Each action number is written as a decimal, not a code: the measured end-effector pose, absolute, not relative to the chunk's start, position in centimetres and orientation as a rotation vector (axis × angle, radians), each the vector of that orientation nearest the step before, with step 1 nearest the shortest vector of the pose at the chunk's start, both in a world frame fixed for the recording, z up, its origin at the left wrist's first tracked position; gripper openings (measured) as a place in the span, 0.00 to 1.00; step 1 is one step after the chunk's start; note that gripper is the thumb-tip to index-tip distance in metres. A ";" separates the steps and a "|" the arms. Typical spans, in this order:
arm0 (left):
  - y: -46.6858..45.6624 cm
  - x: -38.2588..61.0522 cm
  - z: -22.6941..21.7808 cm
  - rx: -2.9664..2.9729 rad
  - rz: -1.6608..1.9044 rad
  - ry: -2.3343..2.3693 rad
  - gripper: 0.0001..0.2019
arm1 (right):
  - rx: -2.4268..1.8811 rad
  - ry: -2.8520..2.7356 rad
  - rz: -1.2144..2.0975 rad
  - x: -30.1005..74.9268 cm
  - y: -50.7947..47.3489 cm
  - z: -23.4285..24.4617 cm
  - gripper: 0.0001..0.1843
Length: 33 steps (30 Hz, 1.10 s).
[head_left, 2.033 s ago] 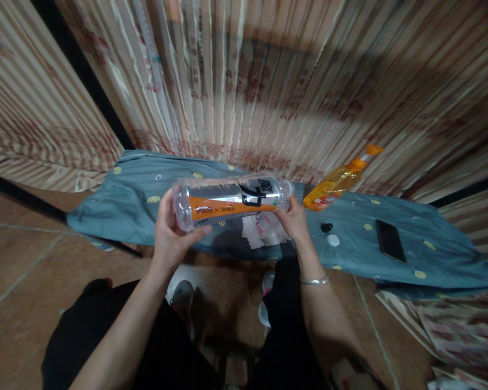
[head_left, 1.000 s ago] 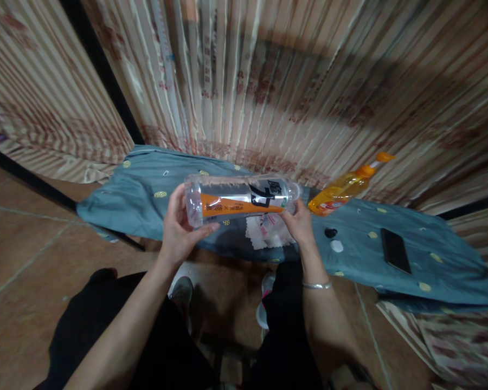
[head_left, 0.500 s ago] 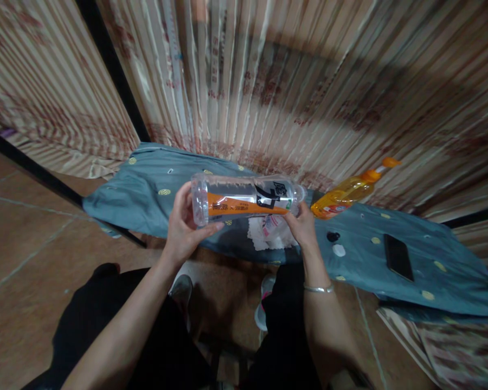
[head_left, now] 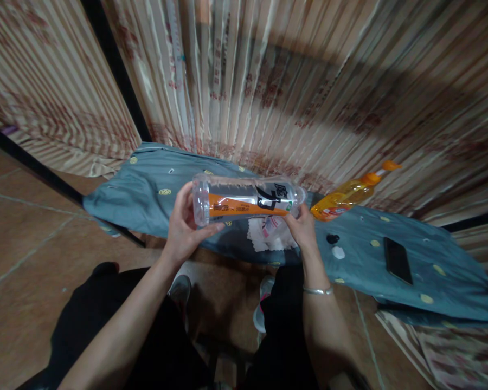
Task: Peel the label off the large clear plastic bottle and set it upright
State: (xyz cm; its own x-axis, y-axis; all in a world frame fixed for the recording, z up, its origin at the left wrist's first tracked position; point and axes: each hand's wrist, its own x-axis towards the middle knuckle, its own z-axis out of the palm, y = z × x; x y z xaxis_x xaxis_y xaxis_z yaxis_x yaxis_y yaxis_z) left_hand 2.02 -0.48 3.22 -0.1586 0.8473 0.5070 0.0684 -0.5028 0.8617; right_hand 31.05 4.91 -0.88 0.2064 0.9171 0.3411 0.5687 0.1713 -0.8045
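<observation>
A clear plastic drink bottle [head_left: 244,200] with an orange, silver and black label lies sideways in the air between my hands. My left hand [head_left: 183,227] grips its base end, thumb along the lower side. At the neck end my right hand [head_left: 301,226] holds it, with a silver bangle on that wrist. Below the bottle, on the blue cloth [head_left: 154,211], rests a white paper or tissue [head_left: 260,238] with a crumpled clear plastic piece [head_left: 273,227] bearing pink print. A black cap [head_left: 332,239] and a white cap-like disc [head_left: 338,253] lie right of my right hand.
An orange pump bottle of yellow liquid [head_left: 345,196] stands tilted in view at the back right. A dark phone [head_left: 397,260] lies farther right. Black metal poles [head_left: 116,70] and a striped curtain [head_left: 293,97] border the cloth-covered surface.
The bottle has turned very slightly about its long axis, its label print shifting a little. Both hands keep their hold, and the view has shifted slightly.
</observation>
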 end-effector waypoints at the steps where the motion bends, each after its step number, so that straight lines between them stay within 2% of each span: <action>1: -0.5 2.0 3.2 1.531 1.723 1.059 0.47 | -1.504 -1.477 0.453 31.1 4.9 -0.9 0.23; 7: -0.2 1.7 2.6 1.614 1.725 1.032 0.47 | -1.485 -1.484 0.438 31.1 4.8 -1.0 0.20; 18: -0.2 1.7 2.6 1.656 1.744 0.980 0.46 | -1.504 -1.465 0.460 31.1 4.9 -1.0 0.27; 33: -0.3 1.7 2.7 1.682 1.739 1.033 0.46 | -1.493 -1.486 0.441 31.2 5.0 -1.1 0.25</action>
